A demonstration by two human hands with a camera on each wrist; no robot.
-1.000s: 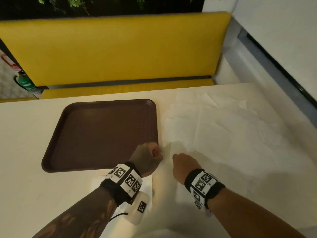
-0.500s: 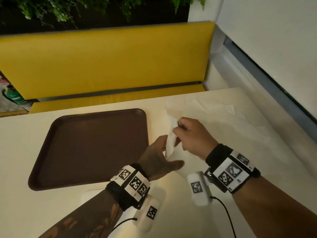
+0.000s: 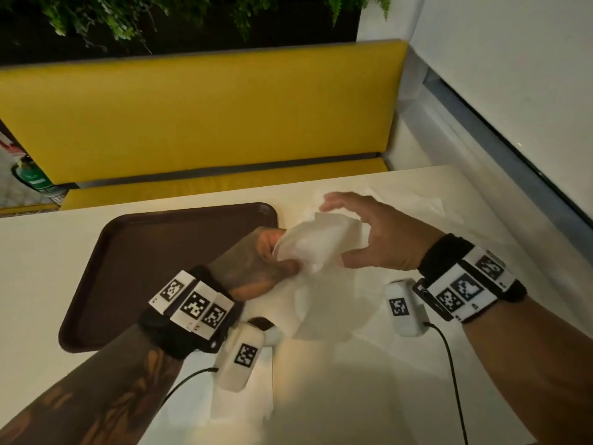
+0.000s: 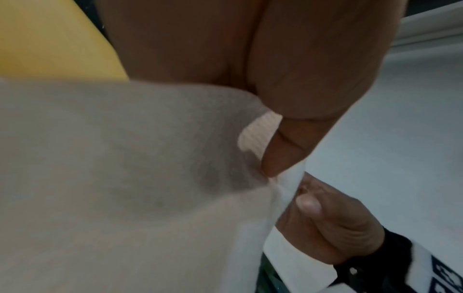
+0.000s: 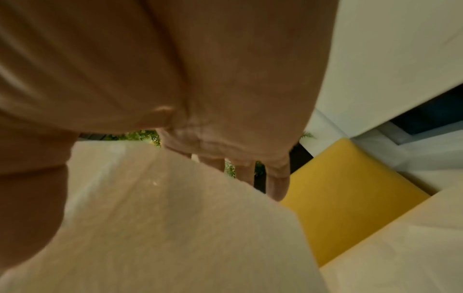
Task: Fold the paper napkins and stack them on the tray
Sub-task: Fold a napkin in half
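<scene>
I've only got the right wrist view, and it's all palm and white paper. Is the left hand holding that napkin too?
Observer: Yes. The left hand pinches the napkin, with the thumb pressed on its edge. That's plain in the left wrist view.
Operator: Is it lifted off the table?
Observer: Its upper part is raised and crumpled. The lower end hangs toward the table, and I cannot tell whether it touches.
Operator: Anything on the tray yet?
Observer: The brown tray lies beside the left hand, and no napkins show on its visible part.
</scene>
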